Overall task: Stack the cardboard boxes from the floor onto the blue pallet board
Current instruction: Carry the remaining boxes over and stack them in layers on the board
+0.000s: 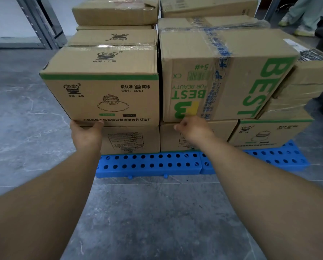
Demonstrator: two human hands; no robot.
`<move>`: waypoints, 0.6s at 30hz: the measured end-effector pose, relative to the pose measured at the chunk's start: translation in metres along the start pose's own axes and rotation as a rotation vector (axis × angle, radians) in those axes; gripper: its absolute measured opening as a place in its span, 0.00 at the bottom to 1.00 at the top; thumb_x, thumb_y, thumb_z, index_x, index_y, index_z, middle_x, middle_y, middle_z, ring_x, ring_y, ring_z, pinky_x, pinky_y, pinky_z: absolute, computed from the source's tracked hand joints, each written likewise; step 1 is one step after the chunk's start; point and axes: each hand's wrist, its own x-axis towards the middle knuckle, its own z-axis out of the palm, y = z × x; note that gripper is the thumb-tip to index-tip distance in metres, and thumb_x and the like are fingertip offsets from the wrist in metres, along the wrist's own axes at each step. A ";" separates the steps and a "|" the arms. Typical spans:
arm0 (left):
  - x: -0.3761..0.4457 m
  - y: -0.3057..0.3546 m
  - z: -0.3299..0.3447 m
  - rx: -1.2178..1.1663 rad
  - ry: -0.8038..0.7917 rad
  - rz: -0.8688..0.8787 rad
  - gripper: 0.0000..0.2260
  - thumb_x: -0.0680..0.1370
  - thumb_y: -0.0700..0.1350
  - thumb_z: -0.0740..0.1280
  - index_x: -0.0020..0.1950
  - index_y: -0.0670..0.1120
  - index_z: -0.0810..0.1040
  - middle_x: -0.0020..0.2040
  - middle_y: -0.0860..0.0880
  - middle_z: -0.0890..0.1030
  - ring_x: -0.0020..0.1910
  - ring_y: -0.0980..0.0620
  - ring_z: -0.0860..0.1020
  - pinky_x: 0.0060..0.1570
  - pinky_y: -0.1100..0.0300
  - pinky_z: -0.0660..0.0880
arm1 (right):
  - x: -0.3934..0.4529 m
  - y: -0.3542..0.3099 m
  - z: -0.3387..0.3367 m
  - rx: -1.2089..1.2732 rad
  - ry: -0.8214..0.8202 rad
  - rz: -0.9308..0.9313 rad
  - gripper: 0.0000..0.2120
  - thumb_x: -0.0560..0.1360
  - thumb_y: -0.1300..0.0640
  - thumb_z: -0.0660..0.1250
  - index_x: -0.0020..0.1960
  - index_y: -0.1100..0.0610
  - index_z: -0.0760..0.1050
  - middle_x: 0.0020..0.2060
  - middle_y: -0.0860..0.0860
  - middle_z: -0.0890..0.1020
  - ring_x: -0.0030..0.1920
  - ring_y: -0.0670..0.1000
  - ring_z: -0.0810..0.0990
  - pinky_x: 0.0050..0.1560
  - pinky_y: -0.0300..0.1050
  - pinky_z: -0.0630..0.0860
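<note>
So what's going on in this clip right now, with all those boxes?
A person is stacking cardboard boxes on a blue perforated plastic pallet board. The left hand grips the bottom edge of a brown cardboard box printed with a lamp drawing, which sits on a lower box. The right hand, fingers loosely curled and holding nothing, hovers at the lower edge of the neighbouring taped box with green BEST lettering. More boxes stand behind and to the right.

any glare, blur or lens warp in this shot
Head view: wide-angle warp bows the blue pallet board and splays the forearms at the bottom corners; glare streaks the clear tape on the BEST box and the lamp box top; the right hand looks slightly motion-blurred, the left hand sharper; lighting is soft, shadows faint.
</note>
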 end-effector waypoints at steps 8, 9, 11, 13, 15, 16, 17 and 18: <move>0.007 -0.004 0.004 0.024 0.024 -0.019 0.23 0.74 0.42 0.65 0.68 0.51 0.66 0.61 0.52 0.74 0.57 0.51 0.72 0.57 0.57 0.69 | 0.008 -0.028 0.041 -0.174 -0.018 -0.058 0.18 0.76 0.42 0.62 0.36 0.54 0.68 0.30 0.49 0.69 0.37 0.52 0.72 0.35 0.44 0.67; 0.008 -0.004 0.004 0.026 0.026 -0.013 0.23 0.74 0.42 0.65 0.68 0.51 0.66 0.62 0.51 0.74 0.58 0.51 0.72 0.56 0.58 0.69 | 0.009 -0.032 0.047 -0.165 -0.002 -0.063 0.17 0.76 0.43 0.62 0.36 0.54 0.68 0.30 0.49 0.69 0.36 0.52 0.72 0.34 0.43 0.66; 0.008 -0.005 0.004 0.024 0.024 -0.003 0.22 0.74 0.41 0.63 0.68 0.51 0.66 0.62 0.51 0.74 0.56 0.52 0.71 0.55 0.59 0.68 | 0.010 -0.038 0.054 -0.154 0.048 -0.068 0.15 0.77 0.44 0.61 0.39 0.55 0.71 0.33 0.50 0.73 0.36 0.52 0.72 0.34 0.43 0.65; 0.009 -0.005 0.004 0.024 0.023 -0.001 0.22 0.75 0.41 0.62 0.68 0.51 0.66 0.61 0.51 0.74 0.54 0.53 0.71 0.55 0.60 0.67 | 0.013 -0.041 0.058 -0.146 0.101 -0.063 0.16 0.78 0.46 0.59 0.44 0.57 0.76 0.38 0.53 0.78 0.36 0.53 0.71 0.33 0.43 0.64; 0.011 -0.003 0.005 0.020 0.020 -0.001 0.21 0.75 0.42 0.62 0.67 0.51 0.67 0.59 0.53 0.74 0.53 0.53 0.71 0.55 0.60 0.68 | 0.014 -0.041 0.060 -0.145 0.138 -0.052 0.16 0.79 0.47 0.58 0.46 0.58 0.77 0.42 0.54 0.80 0.36 0.53 0.71 0.31 0.42 0.63; 0.012 -0.003 0.005 0.016 0.016 -0.002 0.21 0.75 0.43 0.63 0.67 0.50 0.67 0.58 0.53 0.74 0.54 0.53 0.71 0.55 0.60 0.68 | 0.015 -0.040 0.061 -0.146 0.148 -0.050 0.16 0.79 0.47 0.58 0.47 0.58 0.77 0.43 0.55 0.81 0.37 0.53 0.72 0.32 0.42 0.63; 0.013 -0.002 0.006 0.014 0.012 -0.005 0.21 0.75 0.44 0.64 0.67 0.50 0.66 0.59 0.53 0.74 0.54 0.53 0.71 0.55 0.60 0.68 | 0.016 -0.040 0.061 -0.146 0.152 -0.050 0.16 0.79 0.47 0.57 0.47 0.58 0.77 0.44 0.55 0.81 0.37 0.54 0.72 0.33 0.43 0.64; 0.014 -0.002 0.006 0.015 0.007 -0.009 0.22 0.74 0.45 0.65 0.67 0.49 0.66 0.61 0.52 0.73 0.56 0.52 0.72 0.55 0.60 0.68 | 0.017 -0.040 0.061 -0.146 0.154 -0.052 0.16 0.79 0.48 0.57 0.48 0.59 0.77 0.44 0.55 0.81 0.38 0.54 0.73 0.34 0.43 0.65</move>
